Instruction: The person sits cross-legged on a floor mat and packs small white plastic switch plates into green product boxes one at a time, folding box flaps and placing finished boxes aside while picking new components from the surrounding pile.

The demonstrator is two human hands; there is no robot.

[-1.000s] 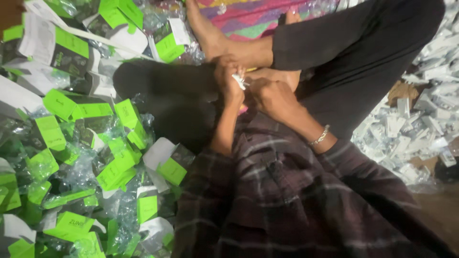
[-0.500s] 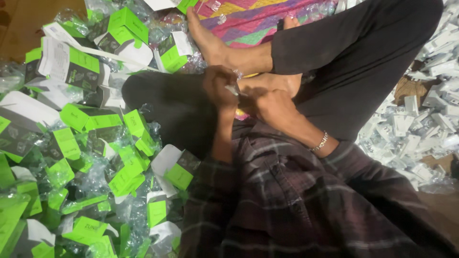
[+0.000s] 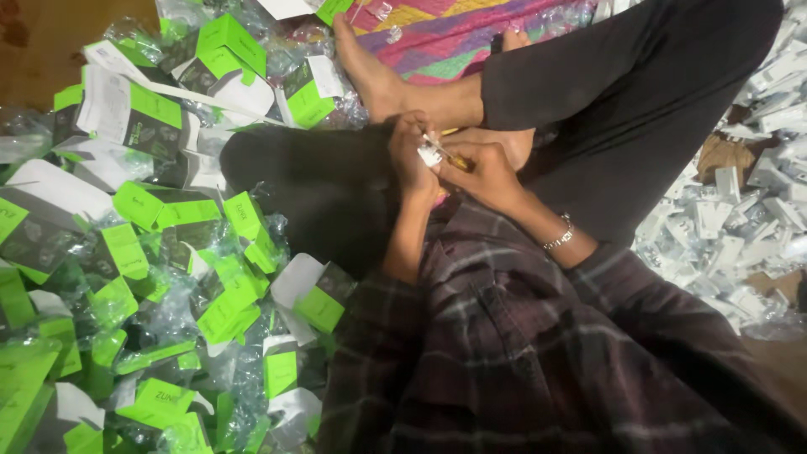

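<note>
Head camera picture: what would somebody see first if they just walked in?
First, the heap of bright green and white packets in clear wrap, filling the floor on the left. Next, the left hand and right hand meeting mid-picture over crossed legs, pinching a small white piece. A pile of small white pieces lies on the right.

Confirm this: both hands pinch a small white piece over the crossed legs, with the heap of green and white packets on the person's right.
Not quite. The head view shows the left hand and right hand pinching the small white piece over the crossed legs, but the green and white packets are heaped on the person's left.
</note>
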